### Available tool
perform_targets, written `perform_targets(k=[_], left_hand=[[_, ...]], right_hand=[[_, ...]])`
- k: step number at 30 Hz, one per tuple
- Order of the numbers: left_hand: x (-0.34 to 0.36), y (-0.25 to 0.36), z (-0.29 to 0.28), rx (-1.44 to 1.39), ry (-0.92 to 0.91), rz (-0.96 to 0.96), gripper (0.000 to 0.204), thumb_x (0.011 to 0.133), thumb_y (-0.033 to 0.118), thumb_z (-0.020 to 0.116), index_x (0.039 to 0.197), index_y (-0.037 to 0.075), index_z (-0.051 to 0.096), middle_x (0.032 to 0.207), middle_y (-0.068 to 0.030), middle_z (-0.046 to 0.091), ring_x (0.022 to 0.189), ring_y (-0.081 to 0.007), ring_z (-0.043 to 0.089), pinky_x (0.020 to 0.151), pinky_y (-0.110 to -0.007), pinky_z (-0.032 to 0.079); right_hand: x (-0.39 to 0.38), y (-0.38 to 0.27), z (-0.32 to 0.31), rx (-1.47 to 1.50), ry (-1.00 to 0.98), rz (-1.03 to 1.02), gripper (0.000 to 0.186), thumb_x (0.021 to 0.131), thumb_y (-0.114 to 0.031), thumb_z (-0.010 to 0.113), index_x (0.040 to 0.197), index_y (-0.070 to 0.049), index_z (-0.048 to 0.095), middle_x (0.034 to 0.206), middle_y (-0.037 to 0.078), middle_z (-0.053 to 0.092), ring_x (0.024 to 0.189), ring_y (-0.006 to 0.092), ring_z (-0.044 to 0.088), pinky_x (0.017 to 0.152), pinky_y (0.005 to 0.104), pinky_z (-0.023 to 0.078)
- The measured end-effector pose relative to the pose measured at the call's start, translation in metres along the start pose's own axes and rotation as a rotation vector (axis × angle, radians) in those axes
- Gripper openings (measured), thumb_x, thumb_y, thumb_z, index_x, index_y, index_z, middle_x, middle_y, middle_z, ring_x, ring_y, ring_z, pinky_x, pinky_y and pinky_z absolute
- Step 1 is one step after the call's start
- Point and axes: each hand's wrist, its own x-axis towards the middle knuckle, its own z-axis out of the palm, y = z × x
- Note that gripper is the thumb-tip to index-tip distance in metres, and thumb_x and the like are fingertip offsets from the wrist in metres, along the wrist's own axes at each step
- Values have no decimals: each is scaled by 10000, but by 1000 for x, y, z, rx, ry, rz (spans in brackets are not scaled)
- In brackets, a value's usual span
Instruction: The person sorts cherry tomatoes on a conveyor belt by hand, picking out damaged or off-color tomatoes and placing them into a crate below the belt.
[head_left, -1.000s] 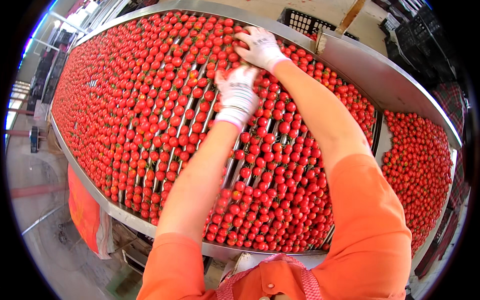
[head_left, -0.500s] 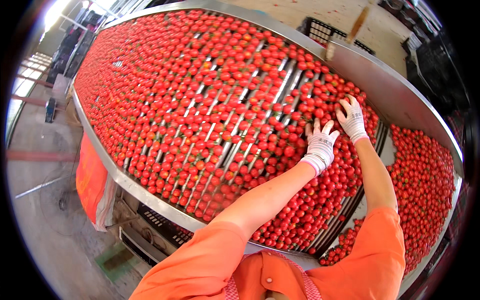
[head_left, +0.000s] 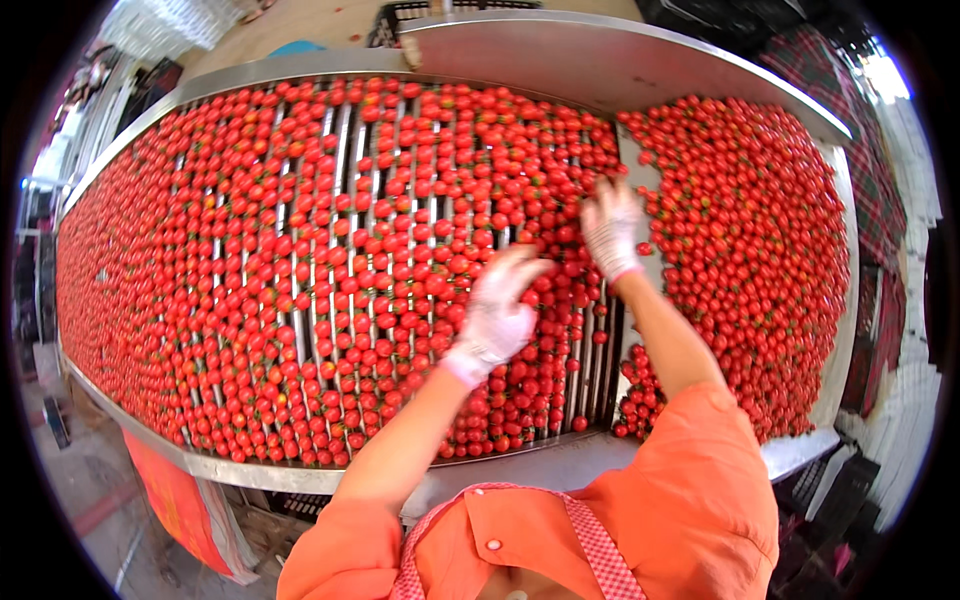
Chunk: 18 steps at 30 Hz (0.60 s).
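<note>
Small red cherry tomatoes [head_left: 385, 299] cover a bed of metal rollers [head_left: 343, 150], with bare strips of roller showing between them. My left hand [head_left: 497, 315], in a white knit glove with a pink cuff, hovers over the tomatoes near the right part of the bed. Its fingers are stretched and apart, slightly blurred, and hold nothing I can see. At the right end of the rollers is my right hand [head_left: 612, 228], gloved likewise. Its spread fingertips reach down to tomatoes at the roller edge, beside a bare metal strip [head_left: 642, 178].
A heap of tomatoes [head_left: 750, 270] fills the metal tray on the right, bounded by a tall metal side wall [head_left: 600, 55]. Metal rims run along the bed's sides. A black crate [head_left: 385, 25] stands behind, and an orange-red sack [head_left: 180, 500] hangs at lower left.
My view has turned toward the right, so more of the tomato heap shows. My left hand has lifted back from the tomatoes, and my right hand has shifted toward the roller end. The hands are farther apart.
</note>
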Motion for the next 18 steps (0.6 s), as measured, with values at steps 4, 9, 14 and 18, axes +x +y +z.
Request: perform_targets(k=[4,9,14,18], left_hand=[[-29,-29,-54,339,186,-91,605,681,-82,502,1249,91,620,1335,-164,539,1288,-371,464,1131,-452,352],[-44,-54,-30,647,-17,-72,662,671,39,602,1323,150,576,1360,-63,537,1350,-351,389,1173,-540,216],[-42,-20,40,710,-319,-132,688,673,57,632,1342,196,551,1396,-58,516,1390,-325,356,1161,-619,155],[-62,-15,55,376,-543,-242,730,684,-13,594,1381,190,528,1478,-89,457,1439,-338,310,1195,-502,213]], right_hand=[[-53,-120,-62,228,-305,-218,495,694,-261,739,1149,-118,605,1243,182,532,1155,382,522,996,545,396],[-85,-124,-41,300,-339,-279,487,797,-302,705,1233,-116,591,1313,161,528,1279,371,468,1119,550,307],[-98,-17,-33,73,-247,-111,303,819,-251,669,1080,-98,665,1262,128,584,1250,373,491,1096,551,325],[-108,46,-43,-131,-242,-125,236,860,-201,636,1068,-96,676,1308,123,565,1226,366,505,1072,524,341]])
